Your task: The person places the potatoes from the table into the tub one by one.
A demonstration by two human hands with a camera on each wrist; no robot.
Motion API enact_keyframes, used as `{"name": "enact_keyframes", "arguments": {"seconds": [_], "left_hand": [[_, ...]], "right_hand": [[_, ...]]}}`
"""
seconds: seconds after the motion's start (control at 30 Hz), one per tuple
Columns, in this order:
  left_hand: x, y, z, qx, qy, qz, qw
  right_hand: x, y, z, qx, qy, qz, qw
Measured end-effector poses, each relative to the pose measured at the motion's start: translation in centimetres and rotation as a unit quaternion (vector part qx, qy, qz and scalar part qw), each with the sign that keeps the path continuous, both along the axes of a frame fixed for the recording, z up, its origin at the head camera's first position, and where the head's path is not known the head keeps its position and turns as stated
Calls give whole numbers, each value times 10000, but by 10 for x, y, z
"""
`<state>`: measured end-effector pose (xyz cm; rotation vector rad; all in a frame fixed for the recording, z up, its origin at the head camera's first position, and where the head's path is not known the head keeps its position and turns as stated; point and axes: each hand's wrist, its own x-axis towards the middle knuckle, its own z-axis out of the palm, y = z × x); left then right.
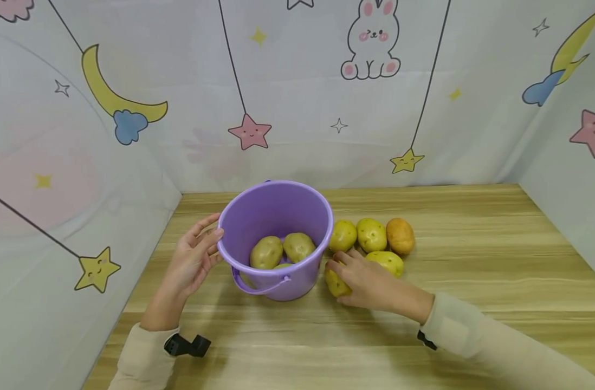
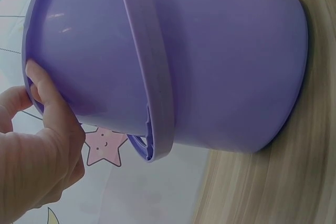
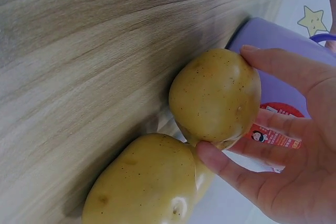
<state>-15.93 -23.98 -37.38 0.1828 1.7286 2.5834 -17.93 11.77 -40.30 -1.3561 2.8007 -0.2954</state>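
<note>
The purple bucket stands on the wooden table, its handle hanging at the front, with a few potatoes inside. My left hand holds the bucket's left rim; in the left wrist view the hand has thumb and fingers at the rim. Just right of the bucket, my right hand grips a yellow potato. The right wrist view shows thumb and fingers of the hand around this potato, with a red label on the bucket behind.
Beside the right hand lie another yellow potato and, behind it, two yellow potatoes and a browner one. A printed cloth hangs behind and at both sides of the table.
</note>
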Motion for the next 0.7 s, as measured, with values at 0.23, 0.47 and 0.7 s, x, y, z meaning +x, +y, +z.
{"name": "enact_keyframes", "arguments": {"seconds": [0.23, 0.47, 0.7], "left_hand": [[-1, 1, 0, -33, -6, 32, 10000], [-2, 2, 0, 19, -16, 17, 10000], [0, 1, 0, 59, -14, 46, 10000]], "right_hand": [[0, 1, -1, -100, 3, 22, 9999], [1, 2, -4, -281, 189, 52, 9994], [3, -2, -6, -206, 146, -4, 9997]]}}
